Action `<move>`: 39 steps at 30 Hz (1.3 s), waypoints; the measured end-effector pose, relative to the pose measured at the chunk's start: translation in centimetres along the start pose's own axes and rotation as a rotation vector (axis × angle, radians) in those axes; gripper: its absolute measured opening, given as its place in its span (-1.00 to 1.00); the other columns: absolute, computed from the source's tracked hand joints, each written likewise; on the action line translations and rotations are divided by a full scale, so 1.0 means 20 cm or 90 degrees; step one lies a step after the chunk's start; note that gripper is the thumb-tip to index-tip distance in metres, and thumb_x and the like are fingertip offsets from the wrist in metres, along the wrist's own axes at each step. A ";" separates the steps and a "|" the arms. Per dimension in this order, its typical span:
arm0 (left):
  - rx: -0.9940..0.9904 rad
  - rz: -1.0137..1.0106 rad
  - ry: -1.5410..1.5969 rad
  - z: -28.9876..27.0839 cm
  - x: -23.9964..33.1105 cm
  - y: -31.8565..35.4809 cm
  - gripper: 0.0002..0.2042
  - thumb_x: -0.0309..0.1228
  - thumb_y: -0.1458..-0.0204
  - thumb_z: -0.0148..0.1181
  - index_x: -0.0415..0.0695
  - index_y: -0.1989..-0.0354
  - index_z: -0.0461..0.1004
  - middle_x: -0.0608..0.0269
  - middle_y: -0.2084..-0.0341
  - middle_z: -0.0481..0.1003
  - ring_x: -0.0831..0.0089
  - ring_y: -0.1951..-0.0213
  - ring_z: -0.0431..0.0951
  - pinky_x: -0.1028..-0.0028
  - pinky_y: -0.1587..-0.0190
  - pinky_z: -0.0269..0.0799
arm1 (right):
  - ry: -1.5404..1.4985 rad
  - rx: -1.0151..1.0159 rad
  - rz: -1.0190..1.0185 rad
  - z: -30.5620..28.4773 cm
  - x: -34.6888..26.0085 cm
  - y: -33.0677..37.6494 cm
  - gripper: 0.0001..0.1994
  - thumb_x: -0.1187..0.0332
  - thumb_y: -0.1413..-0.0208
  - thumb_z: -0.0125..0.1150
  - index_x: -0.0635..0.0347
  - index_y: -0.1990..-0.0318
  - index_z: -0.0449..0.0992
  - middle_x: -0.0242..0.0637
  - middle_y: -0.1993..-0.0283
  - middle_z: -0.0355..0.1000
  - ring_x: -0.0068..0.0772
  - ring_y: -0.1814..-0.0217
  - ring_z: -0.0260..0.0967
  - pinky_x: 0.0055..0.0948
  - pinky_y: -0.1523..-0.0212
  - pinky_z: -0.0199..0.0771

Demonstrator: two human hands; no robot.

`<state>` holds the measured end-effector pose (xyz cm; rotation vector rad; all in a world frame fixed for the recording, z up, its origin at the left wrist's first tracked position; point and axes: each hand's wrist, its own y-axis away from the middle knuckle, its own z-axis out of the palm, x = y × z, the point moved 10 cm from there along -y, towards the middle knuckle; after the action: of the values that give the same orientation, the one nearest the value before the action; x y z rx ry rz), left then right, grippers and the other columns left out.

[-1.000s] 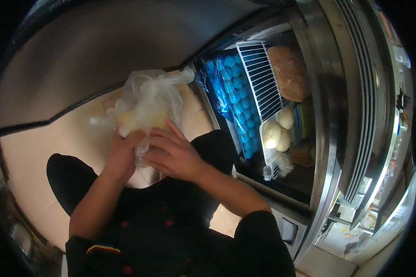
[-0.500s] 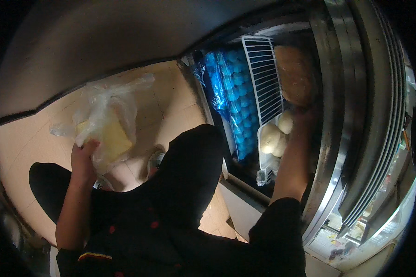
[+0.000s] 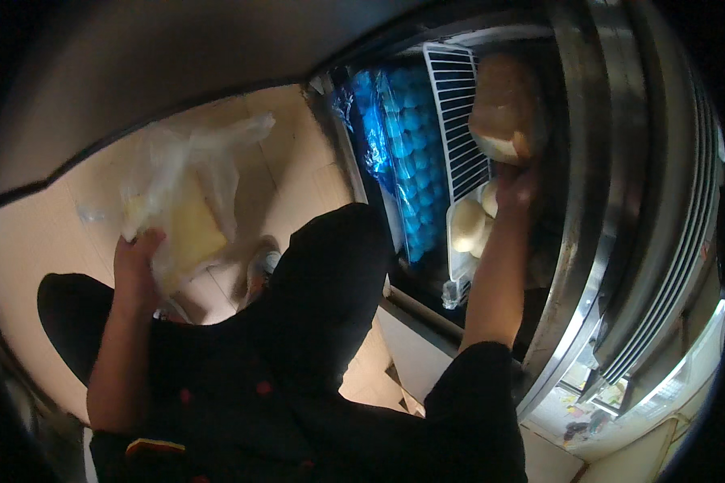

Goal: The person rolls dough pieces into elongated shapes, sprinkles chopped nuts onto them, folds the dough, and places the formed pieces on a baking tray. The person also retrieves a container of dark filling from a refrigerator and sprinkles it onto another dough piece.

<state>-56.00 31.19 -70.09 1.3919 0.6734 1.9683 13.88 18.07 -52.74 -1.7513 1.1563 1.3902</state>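
My left hand (image 3: 141,253) is closed on the gathered side of a clear plastic bag (image 3: 221,173). Inside the bag is a flat yellow block (image 3: 192,237), perhaps cheese. My right hand (image 3: 517,189) reaches into an open fridge and is closed at the near end of a bagged loaf of bread (image 3: 503,101). The loaf's pale cut end shows just above my fingers, though shadow hides the fingertips. Beside that wrist, several pale round items (image 3: 467,225) sit at the near end of a white wire rack (image 3: 457,121).
Left of the rack stand blue egg trays (image 3: 415,161) with eggs, partly under shiny wrap. The fridge's metal door frame (image 3: 592,282) runs close along my right arm. A dark panel (image 3: 161,72) borders the tiled floor (image 3: 48,233) at the far left.
The loaf has tilted, so its cut end now faces me, and my right hand shows more clearly. My left hand keeps its hold on the bag. The view has shifted slightly.
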 end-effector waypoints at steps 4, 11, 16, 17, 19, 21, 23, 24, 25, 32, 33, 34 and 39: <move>-0.005 -0.025 -0.036 0.02 0.01 0.01 -0.43 -0.40 -0.08 0.17 -0.30 -0.29 0.26 0.04 -0.04 0.48 0.18 -0.05 0.53 0.22 -0.13 0.47 | -0.161 0.020 0.063 0.05 0.07 0.11 -0.42 -0.05 -0.35 -0.02 -0.01 -0.42 0.26 -0.18 -0.54 0.12 -0.01 -0.62 -0.08 0.23 -0.54 -0.20; -0.037 -0.019 -0.024 -0.01 0.01 -0.02 -0.40 -0.36 -0.09 0.17 -0.27 -0.33 0.23 0.05 -0.08 0.47 0.20 -0.07 0.54 0.25 -0.11 0.51 | -0.225 -0.093 0.152 0.36 -0.05 0.14 -0.44 0.08 -0.35 0.00 -0.02 -0.44 0.21 -0.13 -0.56 0.03 0.01 -0.60 -0.07 0.18 -0.55 -0.21; -0.036 -0.021 -0.024 -0.05 0.00 -0.04 -0.40 -0.34 -0.10 0.17 -0.29 -0.33 0.23 0.05 -0.08 0.47 0.18 -0.07 0.55 0.24 -0.12 0.52 | -0.185 -0.128 0.093 0.65 -0.10 0.12 -0.39 0.05 -0.30 0.11 -0.02 -0.43 0.18 -0.05 -0.46 0.06 0.08 -0.55 -0.03 0.16 -0.50 0.02; -0.044 -0.023 -0.029 -0.05 0.00 -0.05 -0.40 -0.34 -0.10 0.17 -0.29 -0.33 0.23 0.04 -0.09 0.47 0.18 -0.07 0.54 0.23 -0.11 0.52 | -0.128 -0.099 0.084 0.60 -0.05 0.04 -0.36 -0.02 -0.32 0.07 -0.06 -0.47 0.12 -0.09 -0.47 0.05 0.00 -0.56 -0.04 0.15 -0.50 0.01; -0.055 -0.023 -0.035 -0.04 -0.01 -0.06 -0.39 -0.34 -0.10 0.18 -0.29 -0.33 0.23 0.04 -0.09 0.46 0.18 -0.08 0.54 0.23 -0.11 0.52 | -0.191 -0.137 0.041 0.53 -0.04 -0.05 -0.35 -0.03 -0.33 0.04 -0.07 -0.49 0.09 -0.14 -0.50 0.03 -0.04 -0.57 -0.04 0.16 -0.49 0.01; -0.047 -0.016 -0.047 -0.03 -0.01 -0.06 -0.39 -0.34 -0.10 0.18 -0.29 -0.33 0.22 0.03 -0.09 0.46 0.18 -0.09 0.53 0.22 -0.11 0.52 | -0.238 -0.177 0.026 0.53 -0.04 -0.09 -0.36 -0.03 -0.34 0.01 -0.07 -0.49 0.09 -0.18 -0.53 0.01 -0.06 -0.58 -0.05 0.16 -0.49 0.01; -0.001 0.001 -0.042 -0.08 -0.02 -0.05 -0.43 -0.38 -0.08 0.18 -0.28 -0.29 0.27 0.06 -0.05 0.48 0.21 -0.05 0.54 0.26 -0.12 0.48 | -0.267 -0.217 0.038 0.59 -0.05 -0.07 -0.39 0.00 -0.35 0.00 -0.07 -0.49 0.13 -0.21 -0.56 -0.01 -0.06 -0.59 -0.07 0.17 -0.50 -0.01; 0.013 0.011 -0.038 -0.08 -0.01 -0.05 -0.45 -0.39 -0.06 0.18 -0.27 -0.27 0.30 0.07 -0.03 0.49 0.23 -0.03 0.54 0.28 -0.12 0.45 | -0.202 -0.181 -0.001 0.49 -0.05 -0.12 -0.39 0.01 -0.34 0.03 -0.05 -0.47 0.17 -0.19 -0.53 0.06 -0.04 -0.57 -0.02 0.17 -0.49 0.02; 0.023 -0.003 -0.038 -0.08 -0.02 -0.06 -0.44 -0.39 -0.06 0.18 -0.27 -0.27 0.30 0.07 -0.03 0.49 0.22 -0.03 0.54 0.28 -0.13 0.45 | -0.107 -0.119 -0.058 0.35 -0.05 -0.20 -0.39 0.01 -0.33 0.04 -0.04 -0.47 0.17 -0.19 -0.53 0.06 -0.04 -0.57 -0.01 0.17 -0.49 0.03; 0.030 0.012 -0.026 -0.12 0.01 -0.02 -0.41 -0.35 -0.07 0.15 -0.27 -0.31 0.26 0.08 -0.07 0.47 0.21 -0.07 0.51 0.26 -0.15 0.44 | 0.384 0.136 -0.290 -0.15 -0.14 -0.58 -0.37 -0.02 -0.30 0.07 -0.03 -0.45 0.20 -0.18 -0.51 0.10 -0.03 -0.55 0.02 0.18 -0.48 0.05; 0.028 0.017 -0.037 -0.11 0.02 -0.01 -0.41 -0.35 -0.07 0.15 -0.27 -0.32 0.26 0.08 -0.08 0.46 0.21 -0.07 0.51 0.26 -0.16 0.44 | 0.397 0.134 -0.287 -0.17 -0.13 -0.59 -0.37 -0.02 -0.29 0.07 -0.03 -0.45 0.20 -0.18 -0.51 0.10 -0.03 -0.55 0.02 0.18 -0.47 0.06; 0.036 0.027 -0.041 -0.09 0.04 0.01 -0.41 -0.35 -0.08 0.15 -0.26 -0.31 0.26 0.09 -0.08 0.46 0.22 -0.07 0.51 0.26 -0.16 0.44 | 0.398 0.138 -0.281 -0.20 -0.12 -0.60 -0.37 -0.03 -0.29 0.08 -0.03 -0.45 0.21 -0.18 -0.51 0.11 -0.03 -0.55 0.03 0.18 -0.47 0.06; 0.042 0.040 -0.063 -0.04 0.11 0.07 -0.43 -0.35 -0.10 0.14 -0.26 -0.31 0.27 0.10 -0.08 0.46 0.23 -0.08 0.51 0.27 -0.16 0.44 | 0.364 0.125 -0.263 -0.24 -0.13 -0.59 -0.35 -0.04 -0.27 0.10 -0.02 -0.44 0.22 -0.17 -0.49 0.13 -0.02 -0.54 0.05 0.18 -0.46 0.08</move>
<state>-57.67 31.73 -67.96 1.5567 0.6609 1.9265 26.41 19.67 -49.67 -2.1497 1.0731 0.5265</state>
